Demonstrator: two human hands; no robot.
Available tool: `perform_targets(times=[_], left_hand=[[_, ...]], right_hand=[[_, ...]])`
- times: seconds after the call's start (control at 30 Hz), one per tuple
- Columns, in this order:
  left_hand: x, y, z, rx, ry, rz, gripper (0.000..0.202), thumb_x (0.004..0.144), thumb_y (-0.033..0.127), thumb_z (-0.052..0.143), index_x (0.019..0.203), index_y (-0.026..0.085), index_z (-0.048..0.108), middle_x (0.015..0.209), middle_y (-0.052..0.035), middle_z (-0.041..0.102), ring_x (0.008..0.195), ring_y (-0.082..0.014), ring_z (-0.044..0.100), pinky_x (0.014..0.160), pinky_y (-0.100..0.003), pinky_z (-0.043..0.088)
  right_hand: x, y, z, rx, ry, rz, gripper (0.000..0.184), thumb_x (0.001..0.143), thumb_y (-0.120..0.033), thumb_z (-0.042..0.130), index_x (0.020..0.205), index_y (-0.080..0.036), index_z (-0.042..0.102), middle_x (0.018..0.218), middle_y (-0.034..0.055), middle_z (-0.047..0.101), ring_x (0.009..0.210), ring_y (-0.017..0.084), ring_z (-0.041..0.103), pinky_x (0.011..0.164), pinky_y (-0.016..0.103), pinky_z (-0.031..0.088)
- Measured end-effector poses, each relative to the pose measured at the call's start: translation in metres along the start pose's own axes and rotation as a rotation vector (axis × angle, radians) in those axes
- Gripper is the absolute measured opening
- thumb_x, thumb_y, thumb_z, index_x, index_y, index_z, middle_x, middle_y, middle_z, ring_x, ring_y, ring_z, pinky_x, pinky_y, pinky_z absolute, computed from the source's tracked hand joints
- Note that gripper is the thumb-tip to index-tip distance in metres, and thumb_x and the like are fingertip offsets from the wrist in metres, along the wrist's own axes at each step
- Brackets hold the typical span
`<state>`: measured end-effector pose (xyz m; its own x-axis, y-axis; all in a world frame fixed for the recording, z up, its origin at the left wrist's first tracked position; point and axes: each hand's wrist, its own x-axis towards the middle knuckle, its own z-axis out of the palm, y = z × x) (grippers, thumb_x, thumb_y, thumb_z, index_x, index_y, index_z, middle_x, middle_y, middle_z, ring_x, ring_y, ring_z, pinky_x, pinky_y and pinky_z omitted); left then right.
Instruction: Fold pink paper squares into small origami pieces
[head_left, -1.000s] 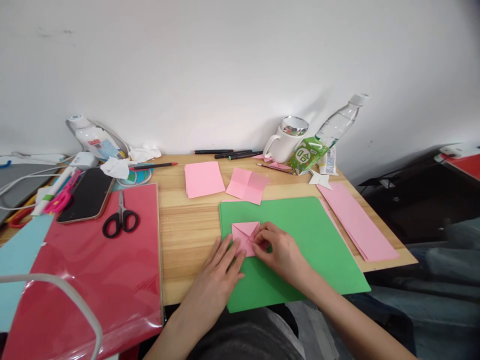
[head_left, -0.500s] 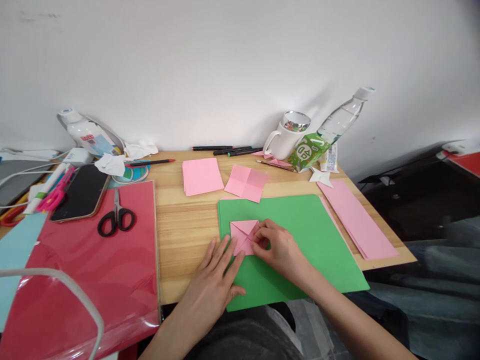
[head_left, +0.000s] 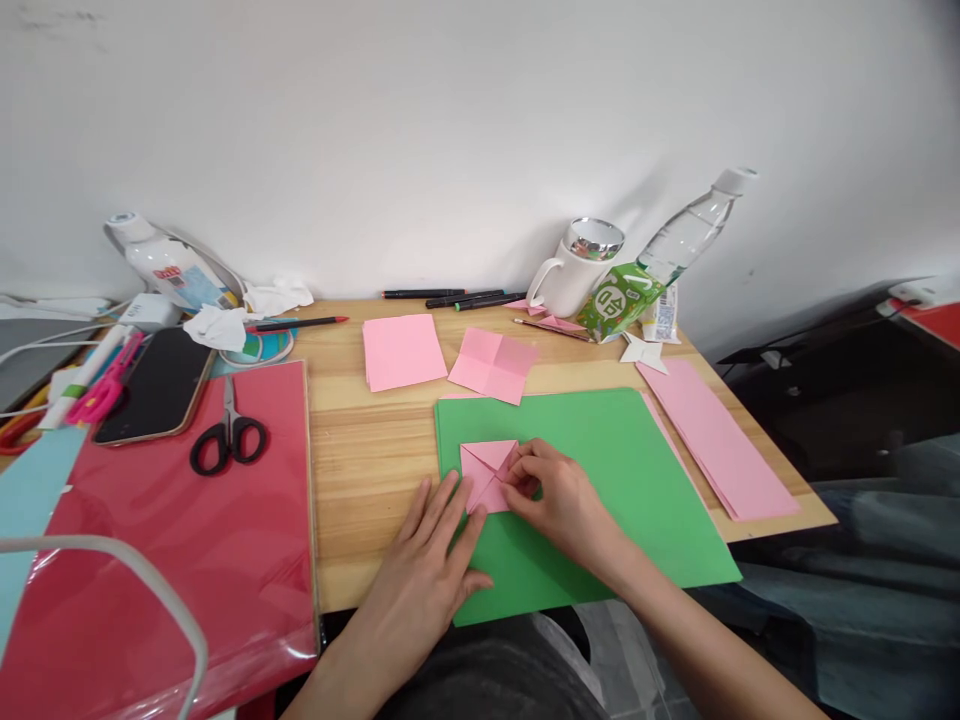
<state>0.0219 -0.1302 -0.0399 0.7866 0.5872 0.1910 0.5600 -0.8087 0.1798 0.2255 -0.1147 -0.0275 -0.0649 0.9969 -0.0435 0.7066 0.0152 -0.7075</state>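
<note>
A small folded pink paper (head_left: 485,466) lies on a green sheet (head_left: 615,470) on the wooden desk (head_left: 367,450). My right hand (head_left: 559,500) pinches the paper's right edge with curled fingers. My left hand (head_left: 431,555) lies flat with fingers stretched out, its fingertips pressing the paper's lower left corner against the green sheet.
Two more pink papers (head_left: 403,350) (head_left: 493,365) lie behind, and a pink stack (head_left: 712,435) is at the right. Black scissors (head_left: 226,440) rest on a red folder (head_left: 165,540) beside a phone (head_left: 154,385). A mug (head_left: 574,268), a bottle (head_left: 690,235) and markers (head_left: 465,298) line the wall.
My left hand has slid back a little from the pink paper toward me. The right hand keeps its pinch. The view has shifted slightly.
</note>
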Motion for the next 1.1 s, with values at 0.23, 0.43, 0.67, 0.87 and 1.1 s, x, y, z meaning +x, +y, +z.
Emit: perform_targets(times=[0.23,0.43,0.67,0.87,1.1], left_hand=[[0.008,0.0,-0.004,-0.054,0.046,0.014,0.047,0.092,0.042,0.043,0.123,0.008,0.052,0.132,-0.0181,0.054,0.131,-0.026,0.04,0.105,-0.043,0.043],[0.009,-0.004,-0.003,-0.022,0.052,0.061,0.045,0.093,0.04,0.041,0.122,0.008,0.053,0.132,-0.0155,0.055,0.129,-0.0255,0.043,0.104,-0.043,0.044],[0.01,-0.002,-0.003,0.006,-0.003,0.052,0.048,0.091,0.042,0.047,0.124,0.009,0.053,0.137,-0.0121,0.05,0.132,-0.0282,0.039,0.107,-0.045,0.04],[0.013,-0.003,-0.004,0.0,-0.043,0.045,0.042,0.092,0.041,0.045,0.123,0.014,0.054,0.137,-0.009,0.051,0.132,-0.0274,0.04,0.108,-0.048,0.036],[0.014,-0.002,-0.002,0.024,-0.031,0.033,0.041,0.092,0.04,0.046,0.122,0.013,0.055,0.135,-0.0094,0.053,0.129,-0.0281,0.043,0.108,-0.049,0.036]], right_hand=[[0.002,0.0,0.0,-0.065,-0.004,0.002,0.013,0.073,-0.007,0.057,0.066,-0.017,0.063,0.079,0.0035,0.061,0.062,0.012,0.057,0.06,0.024,0.048],[0.003,-0.001,0.0,-0.044,-0.001,0.0,0.012,0.073,-0.008,0.057,0.067,-0.016,0.063,0.08,0.0038,0.061,0.061,0.012,0.057,0.059,0.024,0.048],[0.0,-0.003,0.002,-0.104,0.053,-0.007,0.01,0.072,-0.007,0.057,0.068,-0.017,0.058,0.076,0.0022,0.057,0.062,0.013,0.056,0.059,0.025,0.046],[-0.004,0.001,0.004,-0.087,0.081,-0.091,0.01,0.076,-0.008,0.056,0.075,-0.018,0.058,0.079,0.0025,0.055,0.06,0.012,0.056,0.057,0.024,0.048],[-0.015,0.009,0.007,-0.078,0.162,-0.322,0.013,0.089,-0.015,0.049,0.089,-0.018,0.062,0.094,0.0095,0.06,0.085,0.019,0.062,0.072,0.032,0.054]])
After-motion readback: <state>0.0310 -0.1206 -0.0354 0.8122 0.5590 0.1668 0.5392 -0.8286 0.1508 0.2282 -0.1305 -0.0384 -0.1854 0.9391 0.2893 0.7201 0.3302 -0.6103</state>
